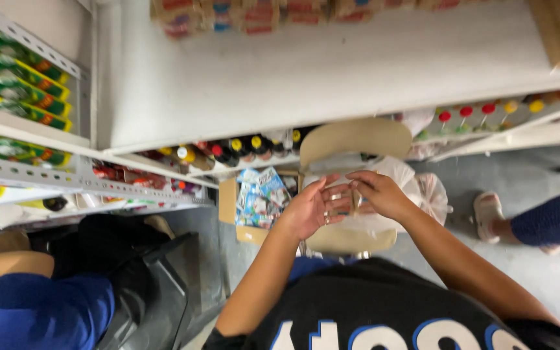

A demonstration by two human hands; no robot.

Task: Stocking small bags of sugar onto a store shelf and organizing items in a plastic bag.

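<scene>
1. Your left hand (pixel 311 209) is cupped, fingers curled toward the right, touching a small clear item (pixel 343 199) held between both hands; what it is stays too blurred to tell.
2. Your right hand (pixel 378 193) has its fingers bent down, pinching that same item from above. Both hands grip it together, in front of your chest, above the chair (pixel 351 139).
3. Progress, judged from how things lie: the item is in hand and not set down anywhere. The box (pixel 229 202) below stands open with glossy blue-and-white packets (pixel 262 198) inside, so stock remains in it.
4. The chair is smooth beige plastic with a rounded back; a thin, crinkled plastic bag (pixel 422 188) rests on it.
5. The shelf (pixel 319 78) is flat white painted metal, mostly bare, with cartons (pixel 228 16) at its far edge.
6. Dark bottles (pixel 241 150) with red and yellow caps line the shelf beneath; green packs (pixel 14 84) fill the left rack.
7. Another person's sandalled foot (pixel 489 210) is on the grey floor, right.
</scene>
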